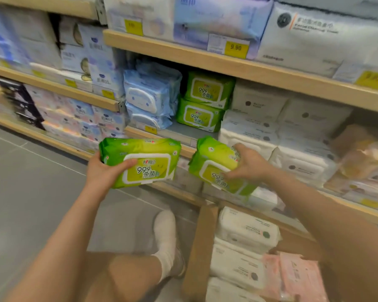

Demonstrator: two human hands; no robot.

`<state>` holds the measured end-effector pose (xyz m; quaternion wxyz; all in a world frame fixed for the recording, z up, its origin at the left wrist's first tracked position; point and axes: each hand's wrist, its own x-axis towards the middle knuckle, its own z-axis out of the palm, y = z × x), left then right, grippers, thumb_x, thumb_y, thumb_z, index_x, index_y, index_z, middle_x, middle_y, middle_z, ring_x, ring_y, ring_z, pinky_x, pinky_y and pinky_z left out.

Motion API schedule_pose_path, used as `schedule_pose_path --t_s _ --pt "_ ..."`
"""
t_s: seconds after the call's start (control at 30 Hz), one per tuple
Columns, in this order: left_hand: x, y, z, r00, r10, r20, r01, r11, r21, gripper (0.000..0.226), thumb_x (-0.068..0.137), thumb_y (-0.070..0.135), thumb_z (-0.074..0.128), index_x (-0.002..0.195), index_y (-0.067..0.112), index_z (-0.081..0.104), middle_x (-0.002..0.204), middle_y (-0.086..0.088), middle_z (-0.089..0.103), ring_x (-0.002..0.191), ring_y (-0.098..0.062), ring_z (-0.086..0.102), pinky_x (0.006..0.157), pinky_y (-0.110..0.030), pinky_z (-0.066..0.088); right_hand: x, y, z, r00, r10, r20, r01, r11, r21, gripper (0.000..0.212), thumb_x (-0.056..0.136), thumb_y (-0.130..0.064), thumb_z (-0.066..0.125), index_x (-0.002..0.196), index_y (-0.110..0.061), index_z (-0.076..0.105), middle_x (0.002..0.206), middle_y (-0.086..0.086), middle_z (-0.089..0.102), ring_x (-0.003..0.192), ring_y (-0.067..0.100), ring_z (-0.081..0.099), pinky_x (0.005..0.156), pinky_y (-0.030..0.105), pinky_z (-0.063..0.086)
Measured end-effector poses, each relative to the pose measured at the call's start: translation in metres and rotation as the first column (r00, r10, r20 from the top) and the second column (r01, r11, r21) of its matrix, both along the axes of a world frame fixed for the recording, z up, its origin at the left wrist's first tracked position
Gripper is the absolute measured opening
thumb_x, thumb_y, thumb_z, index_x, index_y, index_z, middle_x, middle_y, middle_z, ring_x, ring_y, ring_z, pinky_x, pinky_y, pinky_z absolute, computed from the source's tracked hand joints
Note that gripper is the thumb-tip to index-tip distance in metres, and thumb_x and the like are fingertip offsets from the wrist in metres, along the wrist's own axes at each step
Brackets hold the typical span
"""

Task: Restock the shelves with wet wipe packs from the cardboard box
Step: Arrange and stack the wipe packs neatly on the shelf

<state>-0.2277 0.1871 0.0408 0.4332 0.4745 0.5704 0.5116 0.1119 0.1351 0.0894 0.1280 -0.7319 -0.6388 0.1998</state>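
Observation:
My left hand (105, 168) grips a green wet wipe pack (148, 158) by its left end, thumb across the front label. My right hand (247, 163) holds a second green pack (214, 162), tilted, fingers over its right side. Both packs hover just in front of the wooden shelf edge (183, 147). On that shelf two matching green packs (205, 101) stand stacked, with bare grey shelf in front of them. The open cardboard box (203, 240) sits at the lower right, holding white packs (247, 232) and pink packs (297, 277).
Blue packs (148, 97) are stacked left of the green stack, white packs (277, 125) to its right. Yellow price tags (236, 47) line the shelf fronts. My knee and white-socked foot (166, 236) rest on the grey floor beside the box.

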Motion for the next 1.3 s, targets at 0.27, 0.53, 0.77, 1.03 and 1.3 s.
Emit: schedule_pose_path --t_s 0.27,0.53,0.77,1.03,1.3 --pt "-0.023 0.038 -0.016 0.986 0.164 0.019 -0.164 0.986 -0.001 0.079 0.047 0.031 0.092 0.117 0.019 0.057 0.109 0.0 0.066 0.096 -0.018 0.065 0.089 -0.044 0.053 -0.051 0.123 0.034 0.975 0.146 0.167 -0.173 0.971 0.162 0.097 0.064 -0.04 0.082 0.142 -0.014 0.031 0.134 0.01 0.05 0.118 0.028 0.05 0.091 0.04 0.047" --pt "-0.026 0.066 -0.039 0.979 0.203 -0.025 -0.203 0.979 -0.003 0.098 0.028 0.064 0.085 0.114 0.026 0.058 0.107 0.005 0.068 0.095 -0.017 0.067 0.085 -0.047 0.055 -0.035 0.211 0.015 0.968 -0.008 0.251 -0.037 0.984 0.174 0.096 0.071 -0.036 0.079 0.146 -0.013 0.026 0.138 0.014 0.047 0.123 0.033 0.048 0.098 0.041 0.044" --pt "-0.011 0.071 -0.038 0.986 0.166 0.0 -0.166 0.986 0.0 0.089 0.032 0.055 0.083 0.114 0.03 0.057 0.106 0.008 0.068 0.094 -0.014 0.067 0.084 -0.044 0.055 -0.04 0.23 -0.028 0.967 0.173 0.185 -0.182 0.983 0.037 0.091 0.074 -0.038 0.076 0.148 -0.027 0.024 0.148 0.008 0.037 0.13 0.029 0.042 0.105 0.04 0.039" --pt "-0.004 0.071 -0.034 0.992 0.121 0.039 -0.122 0.993 0.0 0.084 0.032 0.051 0.082 0.109 0.031 0.056 0.103 0.01 0.067 0.091 -0.01 0.067 0.078 -0.035 0.057 -0.031 0.236 -0.025 0.929 0.274 0.247 -0.262 0.962 -0.083 0.089 0.08 -0.039 0.071 0.15 -0.026 0.017 0.155 0.006 0.026 0.139 0.027 0.031 0.111 0.037 0.03" --pt "0.016 0.063 -0.027 0.995 -0.022 0.092 0.027 0.998 -0.055 0.071 0.035 0.036 0.091 0.098 0.033 0.058 0.096 0.009 0.07 0.089 -0.012 0.068 0.084 -0.041 0.056 -0.092 0.165 -0.005 0.833 0.553 0.001 -0.552 0.833 0.037 0.097 0.07 -0.059 0.071 0.149 -0.033 0.02 0.157 -0.008 0.017 0.143 0.011 0.017 0.116 0.03 0.015"
